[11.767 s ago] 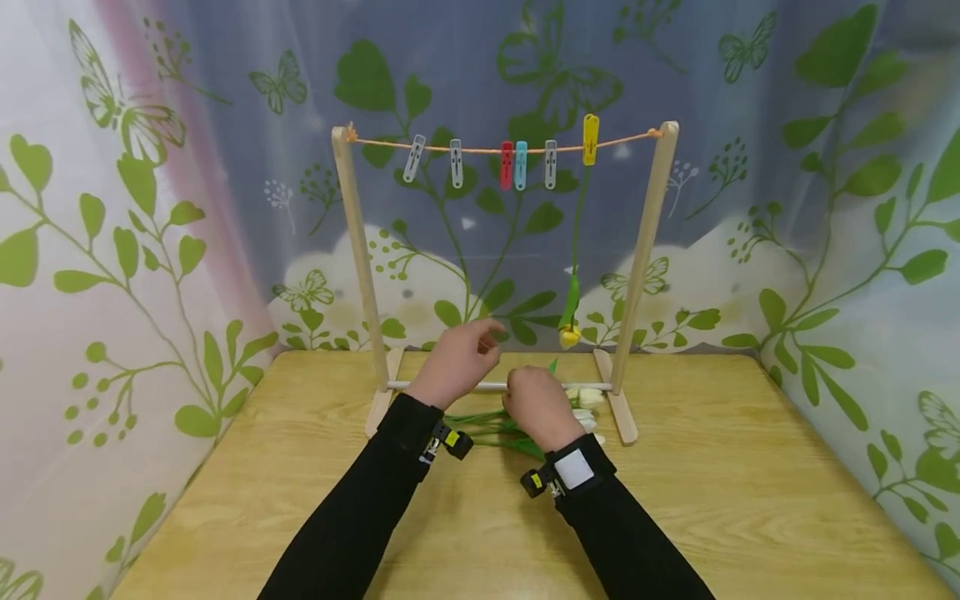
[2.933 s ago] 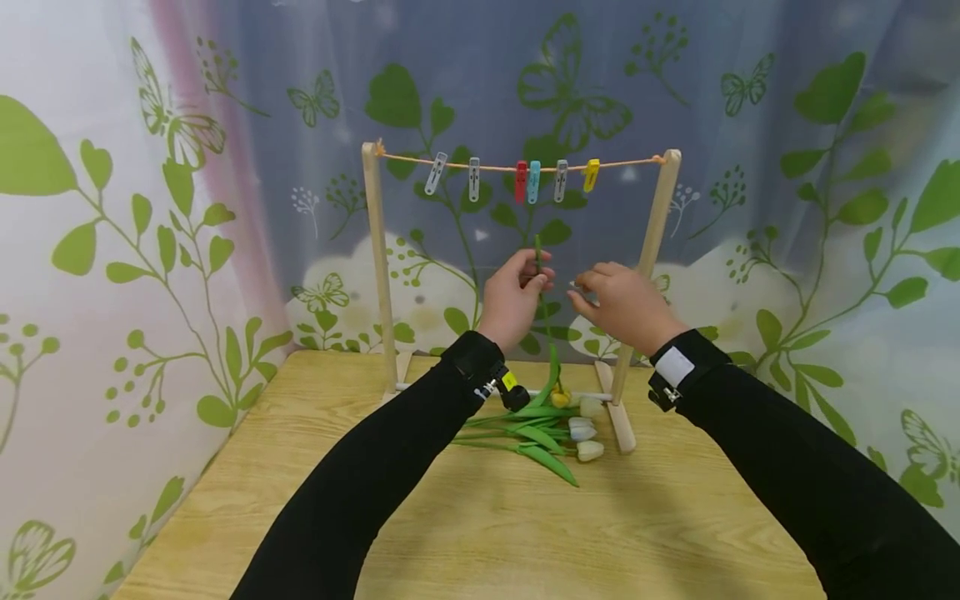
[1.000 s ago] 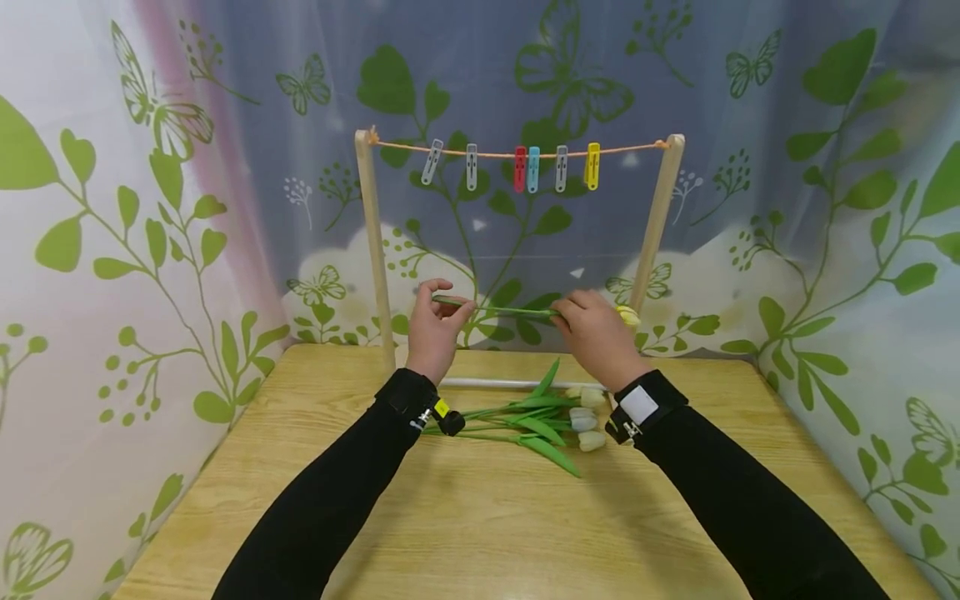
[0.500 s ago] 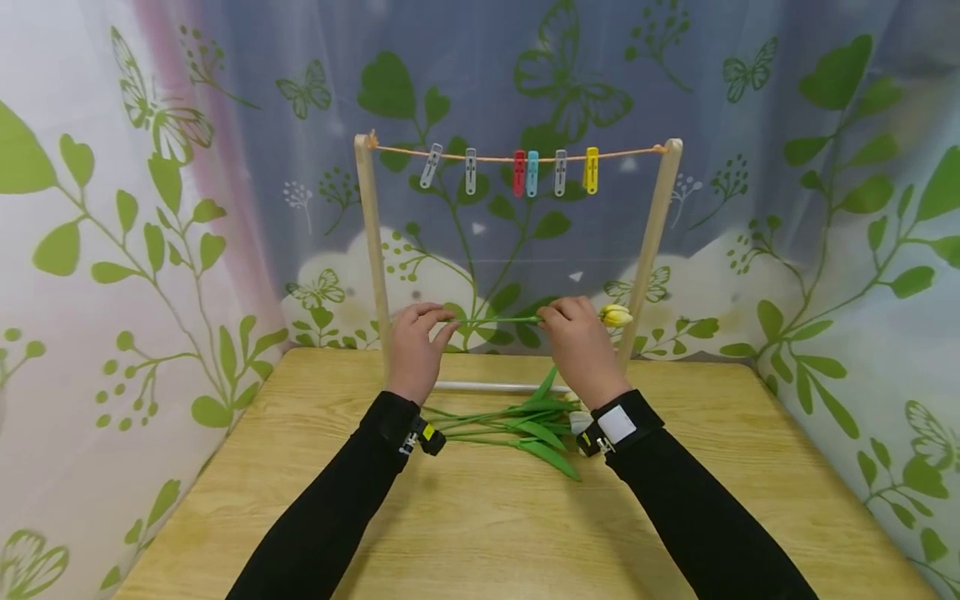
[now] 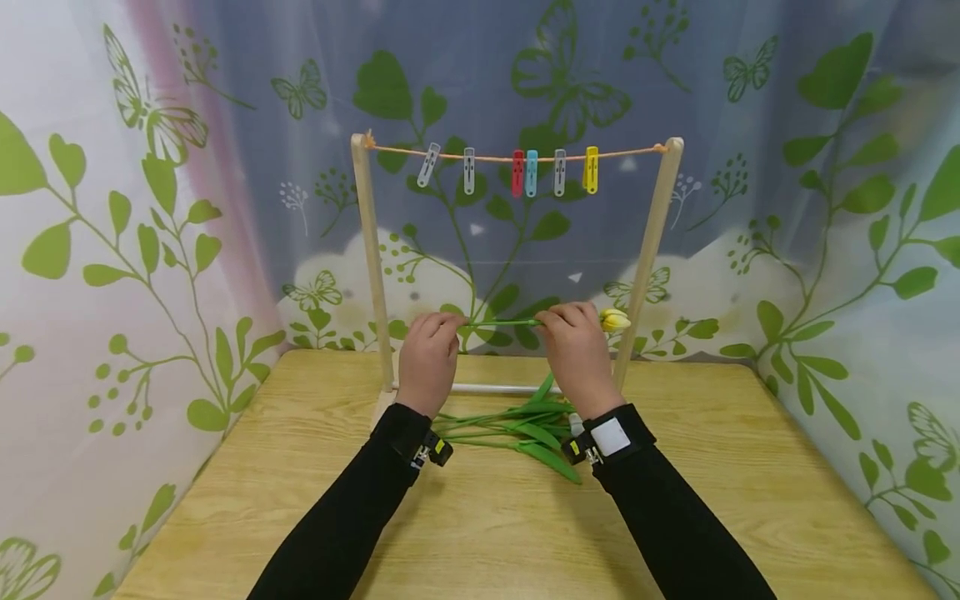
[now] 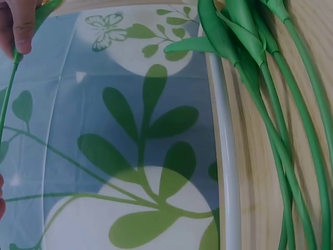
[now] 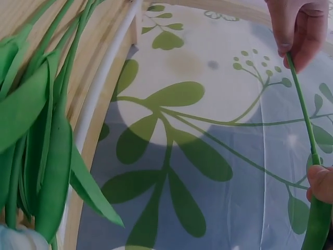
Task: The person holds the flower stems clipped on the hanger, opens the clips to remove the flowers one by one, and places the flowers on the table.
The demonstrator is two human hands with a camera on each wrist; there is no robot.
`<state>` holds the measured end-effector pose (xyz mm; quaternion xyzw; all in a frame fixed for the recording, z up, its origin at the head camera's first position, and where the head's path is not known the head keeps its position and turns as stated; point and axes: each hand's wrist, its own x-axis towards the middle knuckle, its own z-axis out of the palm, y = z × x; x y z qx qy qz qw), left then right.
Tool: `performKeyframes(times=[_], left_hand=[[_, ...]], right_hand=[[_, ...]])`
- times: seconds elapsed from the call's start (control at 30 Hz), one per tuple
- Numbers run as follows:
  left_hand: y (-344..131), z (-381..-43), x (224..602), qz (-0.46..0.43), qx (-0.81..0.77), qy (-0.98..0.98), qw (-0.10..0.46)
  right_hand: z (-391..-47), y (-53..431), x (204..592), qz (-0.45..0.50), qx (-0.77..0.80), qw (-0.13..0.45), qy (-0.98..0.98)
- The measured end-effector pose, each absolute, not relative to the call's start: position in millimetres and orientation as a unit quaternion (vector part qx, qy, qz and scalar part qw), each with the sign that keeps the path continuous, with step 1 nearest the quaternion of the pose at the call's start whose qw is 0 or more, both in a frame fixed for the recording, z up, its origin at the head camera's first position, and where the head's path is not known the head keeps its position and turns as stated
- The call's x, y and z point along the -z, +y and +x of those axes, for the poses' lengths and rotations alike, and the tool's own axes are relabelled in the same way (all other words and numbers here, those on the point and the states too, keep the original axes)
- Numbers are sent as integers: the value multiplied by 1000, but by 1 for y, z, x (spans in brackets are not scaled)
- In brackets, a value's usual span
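A yellow tulip [image 5: 615, 320] is held level between both hands, above the table and below the line. My left hand [image 5: 429, 358] pinches the bare end of its stem, seen also in the right wrist view, where the fingers of the left hand [image 7: 302, 31] close on the tip. Closer to the bloom, my right hand [image 5: 577, 354] grips the stem and leaf; its thumb [image 7: 321, 185] shows at the right wrist view's edge. Overhead, a yellow clothespin [image 5: 591, 171] hangs on the orange string [image 5: 630, 153] with nothing in it.
Several pale tulips [image 5: 536, 432] lie on the wooden table [image 5: 480, 525] beneath the hands, blooms mostly hidden by the right wrist. A wooden frame [image 5: 651, 242] with a white crossbar [image 5: 495, 388] stands behind. Grey, red [image 5: 517, 173] and blue clothespins hang along the string. A patterned curtain surrounds the table.
The yellow tulip, first hanging from the yellow clothespin, came off it and went from head-down in the left hand to level between both hands. Lately the hands have sunk slightly, the left straightening the stem.
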<state>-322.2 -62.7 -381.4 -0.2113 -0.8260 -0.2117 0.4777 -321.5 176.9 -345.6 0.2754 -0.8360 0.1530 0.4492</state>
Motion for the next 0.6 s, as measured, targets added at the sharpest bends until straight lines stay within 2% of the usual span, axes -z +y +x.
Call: performKeyframes(times=[0.6], left_hand=[[-57, -314, 391, -189, 252, -813, 489]], right_hand=[[-310, 167, 354, 237, -209, 474, -822]])
